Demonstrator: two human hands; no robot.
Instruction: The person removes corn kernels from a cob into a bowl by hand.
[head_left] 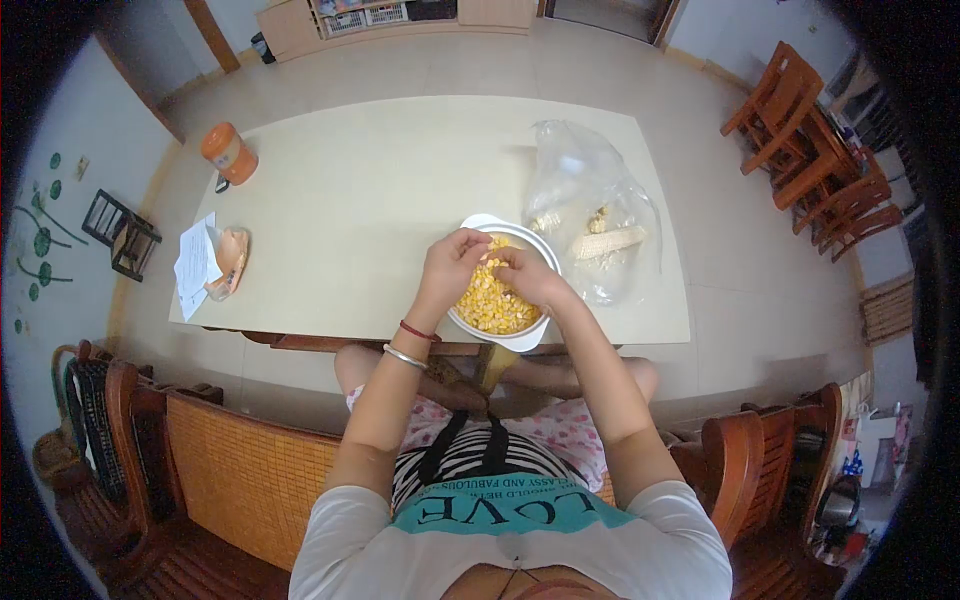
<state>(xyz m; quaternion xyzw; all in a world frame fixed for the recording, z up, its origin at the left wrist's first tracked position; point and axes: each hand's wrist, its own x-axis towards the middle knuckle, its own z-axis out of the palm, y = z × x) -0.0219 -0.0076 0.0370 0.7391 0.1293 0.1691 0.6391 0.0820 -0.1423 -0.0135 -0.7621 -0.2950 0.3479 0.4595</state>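
Observation:
A white bowl with two side handles (522,343) stands at the table's front edge, filled with loose yellow corn kernels (497,308). Over its left part is my left hand (455,264), with thumb and fingers pinched together. From the right, my right hand (530,277) reaches over the kernels, its fingers curled in close to the left fingertips. Whatever the fingers hold is too small or hidden to make out. To the right of the bowl lies a clear plastic bag (578,165) with stripped, pale corn cobs (610,243) on or in it.
The cream table (380,170) carries an orange canister (229,153) at the far left. Papers (196,265) and an orange-and-white packet (231,262) lie near its left edge. A wooden bench (250,440) is behind me; wooden chairs (785,105) stand at the right.

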